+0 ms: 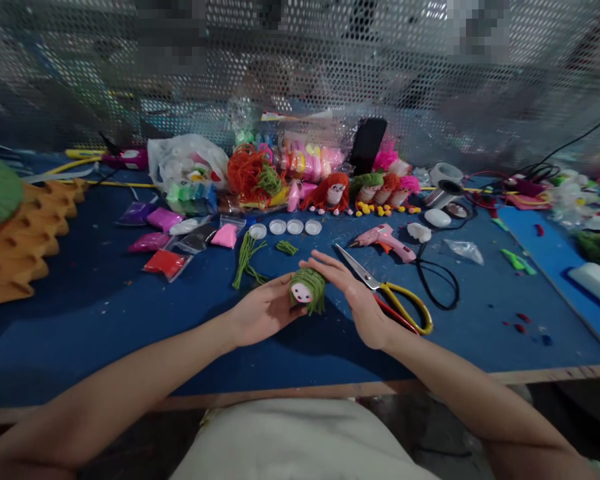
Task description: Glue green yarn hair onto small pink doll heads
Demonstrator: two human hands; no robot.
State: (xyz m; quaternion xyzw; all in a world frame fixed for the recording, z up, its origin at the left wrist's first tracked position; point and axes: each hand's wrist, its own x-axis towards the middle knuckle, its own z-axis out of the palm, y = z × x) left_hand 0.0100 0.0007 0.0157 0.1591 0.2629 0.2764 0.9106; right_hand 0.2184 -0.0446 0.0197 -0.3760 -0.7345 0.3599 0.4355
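My left hand (263, 310) is closed around a small doll head (306, 289) with a pale pink face and green yarn hair, just above the blue table (105, 320). My right hand (353, 290) rests its stretched fingers on top of the green yarn. Loose strands of green yarn (247, 260) lie on the table just behind my left hand. Scissors with yellow and red handles (390, 297) lie right beside my right hand.
A pink glue gun (385, 241) with a black cord lies behind the scissors. Several finished yarn-haired dolls (365, 189), white caps (286, 227), clay packets (165, 260) and plastic bags line the back. Orange foam pieces (20, 240) sit far left, a blue board (555, 260) right.
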